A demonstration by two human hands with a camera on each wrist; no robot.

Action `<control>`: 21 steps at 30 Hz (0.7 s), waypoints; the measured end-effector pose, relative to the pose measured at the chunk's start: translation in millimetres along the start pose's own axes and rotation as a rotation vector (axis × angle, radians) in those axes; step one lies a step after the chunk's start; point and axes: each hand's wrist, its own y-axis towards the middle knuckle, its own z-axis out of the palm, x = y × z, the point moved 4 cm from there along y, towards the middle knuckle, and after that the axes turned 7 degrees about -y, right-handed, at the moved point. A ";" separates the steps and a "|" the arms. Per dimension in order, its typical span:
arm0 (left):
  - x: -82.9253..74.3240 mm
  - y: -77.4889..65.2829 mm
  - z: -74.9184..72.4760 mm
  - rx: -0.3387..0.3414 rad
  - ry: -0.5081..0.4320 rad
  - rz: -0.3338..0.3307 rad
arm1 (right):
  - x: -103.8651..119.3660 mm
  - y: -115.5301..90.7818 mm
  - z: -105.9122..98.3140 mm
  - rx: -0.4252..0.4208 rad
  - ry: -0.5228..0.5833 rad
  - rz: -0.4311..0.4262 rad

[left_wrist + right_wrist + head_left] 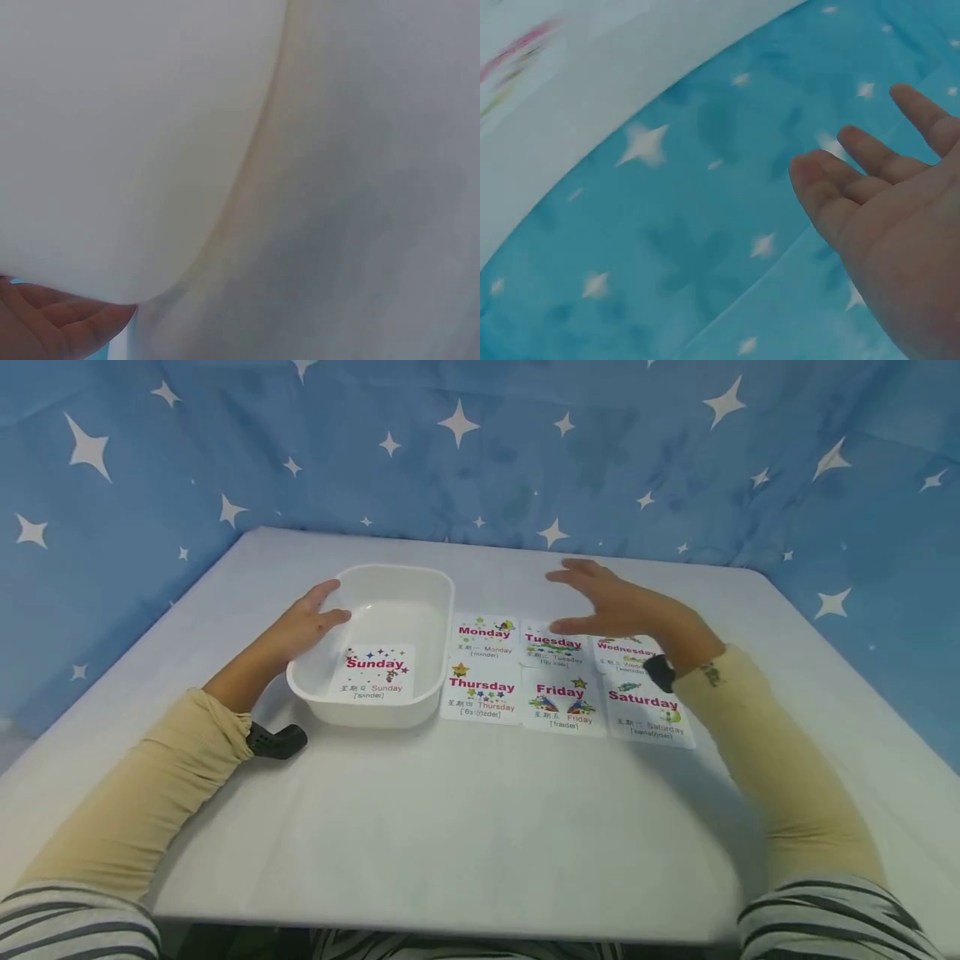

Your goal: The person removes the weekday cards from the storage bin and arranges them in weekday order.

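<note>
A white plastic basin (408,583) stands on the left half of the table, with the Sunday card (375,675) lying inside it. My left hand (303,625) grips the basin's left rim, thumb over the edge; the left wrist view has its fingers (94,330) against the outer wall. Over the Tuesday card (558,653) hovers my right hand (611,600), fingers spread and holding nothing. Beside the basin, two rows of cards touch or nearly touch: Monday (486,637), Tuesday and partly hidden Wednesday (624,651) behind; Thursday (482,692), Friday (562,702) and Saturday (651,714) in front.
A white cloth covers the table (480,827). Behind it hangs a blue curtain (510,468) with white stars. A black wrist device (277,742) juts out beneath the left wrist, close to the basin's front-left corner.
</note>
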 end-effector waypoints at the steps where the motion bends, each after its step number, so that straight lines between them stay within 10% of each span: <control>1: 0.0 1.7 1.8 0.005 -0.002 -0.001 | 13.1 10.7 -2.1 -0.010 -0.003 -0.024; 11: -6.5 17.1 28.6 0.049 -0.065 0.033 | 129.2 76.6 33.3 0.127 -0.050 -0.169; 21: -18.4 22.7 30.4 0.033 0.006 0.072 | 149.1 81.2 57.4 0.241 -0.372 -0.084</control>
